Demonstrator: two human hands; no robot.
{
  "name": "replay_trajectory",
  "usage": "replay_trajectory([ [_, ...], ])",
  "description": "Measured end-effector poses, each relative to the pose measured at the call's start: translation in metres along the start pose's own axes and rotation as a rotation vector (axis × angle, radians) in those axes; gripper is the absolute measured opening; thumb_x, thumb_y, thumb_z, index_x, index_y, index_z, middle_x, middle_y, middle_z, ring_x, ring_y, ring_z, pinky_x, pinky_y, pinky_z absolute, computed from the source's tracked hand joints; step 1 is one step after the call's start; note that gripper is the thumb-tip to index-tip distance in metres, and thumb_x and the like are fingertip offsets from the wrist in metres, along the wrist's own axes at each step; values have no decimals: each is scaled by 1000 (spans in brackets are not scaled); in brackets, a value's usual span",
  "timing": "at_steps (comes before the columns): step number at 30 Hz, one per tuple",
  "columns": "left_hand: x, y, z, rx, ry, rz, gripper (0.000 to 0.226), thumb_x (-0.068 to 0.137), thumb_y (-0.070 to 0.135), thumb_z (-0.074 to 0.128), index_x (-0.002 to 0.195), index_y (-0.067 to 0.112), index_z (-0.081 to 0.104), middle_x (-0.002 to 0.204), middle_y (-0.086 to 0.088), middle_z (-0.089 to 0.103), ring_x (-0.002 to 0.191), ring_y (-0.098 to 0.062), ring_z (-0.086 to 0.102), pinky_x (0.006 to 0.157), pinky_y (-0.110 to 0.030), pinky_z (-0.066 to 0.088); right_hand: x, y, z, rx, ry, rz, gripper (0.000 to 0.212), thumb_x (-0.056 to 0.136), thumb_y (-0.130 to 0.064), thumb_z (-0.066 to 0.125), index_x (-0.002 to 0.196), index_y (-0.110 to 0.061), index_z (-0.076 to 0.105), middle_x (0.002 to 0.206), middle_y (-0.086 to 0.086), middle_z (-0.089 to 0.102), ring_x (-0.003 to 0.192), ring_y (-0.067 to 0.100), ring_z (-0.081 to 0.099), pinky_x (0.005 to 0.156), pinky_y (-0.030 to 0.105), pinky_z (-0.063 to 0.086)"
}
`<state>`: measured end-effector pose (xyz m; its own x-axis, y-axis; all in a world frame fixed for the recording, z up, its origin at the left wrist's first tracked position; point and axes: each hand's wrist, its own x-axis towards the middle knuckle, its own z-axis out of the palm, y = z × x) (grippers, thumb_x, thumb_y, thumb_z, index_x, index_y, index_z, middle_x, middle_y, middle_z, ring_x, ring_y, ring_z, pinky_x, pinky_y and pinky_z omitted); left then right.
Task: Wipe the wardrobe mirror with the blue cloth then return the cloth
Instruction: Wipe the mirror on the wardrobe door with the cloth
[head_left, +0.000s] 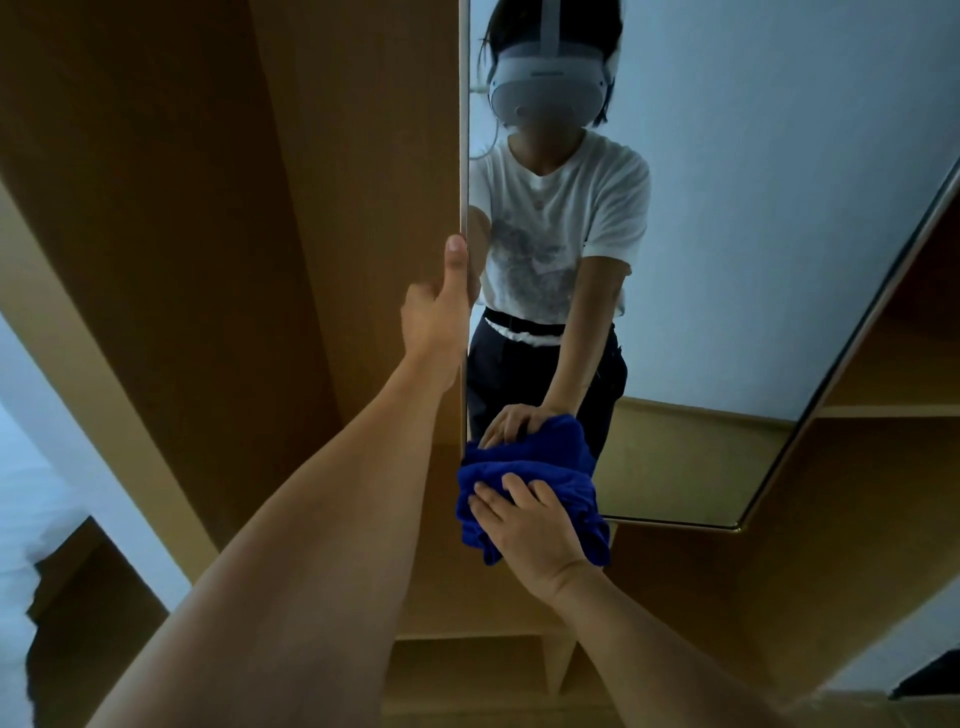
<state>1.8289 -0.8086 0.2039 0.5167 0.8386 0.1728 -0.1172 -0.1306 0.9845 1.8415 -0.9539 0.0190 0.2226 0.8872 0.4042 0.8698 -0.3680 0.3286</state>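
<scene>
The wardrobe mirror (753, 260) hangs on an open wooden door and reflects a person in a white T-shirt and a headset. My left hand (436, 312) grips the mirror door's left edge, thumb pointing up along it. My right hand (524, 525) presses a bunched blue cloth (524, 470) against the mirror's lower left corner, fingers spread over the fabric. The cloth's reflection shows just above it in the glass.
Wooden wardrobe panels (208, 234) fill the left side, and open wooden shelves (893, 410) stand to the right of the mirror. A white bed edge (31, 519) lies at the far left. Wooden floor shows at the bottom.
</scene>
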Motion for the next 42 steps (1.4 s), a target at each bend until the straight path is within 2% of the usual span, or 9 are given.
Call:
replay_trajectory([
  [3,-1,2,-1,7,-4,-5,105,39,100,32,88,12,62,77,-7,58,68,-18,50,63,-30,43,-6,-4,10,5,-52,-27,61,52,-31,88,110,-22,71,115,-4,68,105,23,48,77,34,52],
  [7,-2,2,-2,-2,-6,1,116,34,102,34,92,8,65,79,-5,60,68,-17,51,63,-30,43,-12,-5,17,-2,-135,-53,62,47,-31,91,106,-22,74,112,-4,69,99,22,61,76,35,52],
  [9,-5,5,-2,4,-8,0,114,35,102,33,89,7,64,79,-6,60,67,-17,51,63,-30,43,-15,-3,18,-3,-152,-68,63,47,-31,91,107,-22,73,113,-4,69,100,23,62,77,36,52],
  [12,-5,7,-2,19,15,-14,122,39,100,31,100,-1,64,79,-7,59,68,-18,50,62,-30,44,-18,0,19,-16,-146,-86,61,49,-30,90,107,-22,72,114,-3,68,102,23,62,80,36,52],
  [19,-12,7,-3,32,-6,-38,103,57,92,34,102,4,63,85,-8,62,72,-16,55,65,-26,47,-27,9,20,-12,-107,-106,56,49,-27,89,102,-20,73,105,-2,70,91,23,62,74,35,53],
  [26,-16,11,-1,51,17,-49,116,43,97,30,105,5,64,96,-12,68,81,-20,62,71,-29,48,-35,29,12,-30,-97,-135,53,49,-27,89,100,-21,74,102,-3,71,91,23,63,72,34,53],
  [30,-14,12,1,34,35,-55,92,66,88,33,102,8,64,96,-10,69,90,-22,67,72,-26,48,-32,39,3,-50,-54,-146,53,54,-27,87,104,-21,73,104,-2,71,91,23,63,72,33,52],
  [35,-12,10,5,27,57,-27,57,86,70,34,84,17,58,88,-4,66,83,-15,64,63,-20,43,-27,49,-10,-69,32,-142,52,58,-26,84,108,-22,70,110,-3,69,92,22,63,71,33,52],
  [42,-14,10,7,11,88,-44,56,87,68,35,89,16,56,86,0,64,81,-11,61,59,-18,38,-26,49,-8,-88,102,-122,54,63,-25,82,114,-23,67,117,-4,66,97,23,55,72,33,51],
])
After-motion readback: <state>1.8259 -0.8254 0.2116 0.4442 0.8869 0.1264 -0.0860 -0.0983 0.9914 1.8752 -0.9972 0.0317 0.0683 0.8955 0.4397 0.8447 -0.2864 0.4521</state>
